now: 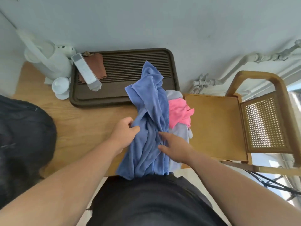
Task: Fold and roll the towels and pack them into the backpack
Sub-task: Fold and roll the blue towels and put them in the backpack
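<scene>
A crumpled blue towel (149,121) lies on the wooden table (78,124), stretching from the table's near edge up over the corner of a dark tray. My left hand (124,132) pinches a fold on the towel's left side. On the towel's right side rests my right hand (174,147), with its fingers spread. A pink towel (179,114) and a pale grey-lilac towel (184,136) lie bunched just right of the blue one. The black backpack (22,141) sits at the left, partly out of view.
A dark slatted tray (123,98) at the back holds a brown cloth (96,64) and a white remote (86,72). A white kettle (48,61) and small white cup (60,88) stand at the back left. A wooden chair with a cane back (228,124) stands right of the table.
</scene>
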Demonstrator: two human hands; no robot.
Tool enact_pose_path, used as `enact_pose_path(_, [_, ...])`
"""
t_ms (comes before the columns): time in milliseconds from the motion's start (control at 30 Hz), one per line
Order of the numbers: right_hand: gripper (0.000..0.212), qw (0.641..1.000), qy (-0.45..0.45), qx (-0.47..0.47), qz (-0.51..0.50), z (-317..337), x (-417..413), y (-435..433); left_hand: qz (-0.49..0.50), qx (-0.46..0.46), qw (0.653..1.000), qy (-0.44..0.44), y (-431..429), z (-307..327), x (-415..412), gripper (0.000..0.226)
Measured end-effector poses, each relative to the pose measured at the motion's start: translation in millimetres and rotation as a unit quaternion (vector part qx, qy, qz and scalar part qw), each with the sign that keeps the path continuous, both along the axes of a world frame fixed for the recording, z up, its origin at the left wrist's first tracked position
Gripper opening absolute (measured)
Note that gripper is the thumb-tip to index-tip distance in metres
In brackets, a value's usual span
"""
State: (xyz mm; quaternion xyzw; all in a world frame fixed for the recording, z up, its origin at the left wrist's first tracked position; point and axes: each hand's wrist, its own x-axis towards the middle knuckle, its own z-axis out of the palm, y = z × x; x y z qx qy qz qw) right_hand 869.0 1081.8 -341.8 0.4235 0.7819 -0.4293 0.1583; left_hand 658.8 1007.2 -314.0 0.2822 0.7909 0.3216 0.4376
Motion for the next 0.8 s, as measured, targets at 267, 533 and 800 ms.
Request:
enact_pose_path(267, [0.075,0.949,0.207,0.195,0.133,61.0,-52.8,29.9,0.061,0.064,0.995,0.049,-23.1,71.3,27.3,0.020])
enact_pose_path(533, [0.023,0.896,0.190,0.313,0.249,104.6,-93.3,37.7,0.024,0.130,0.969,0.206,-45.1,152.0,22.4,0.023])
enact_pose_path(800, [0.052,0.889,-0.011,0.359,0.283,126.3,-80.5,46.1,0.001,0.075,0.923,0.378,-80.6,176.4,-22.3,0.021])
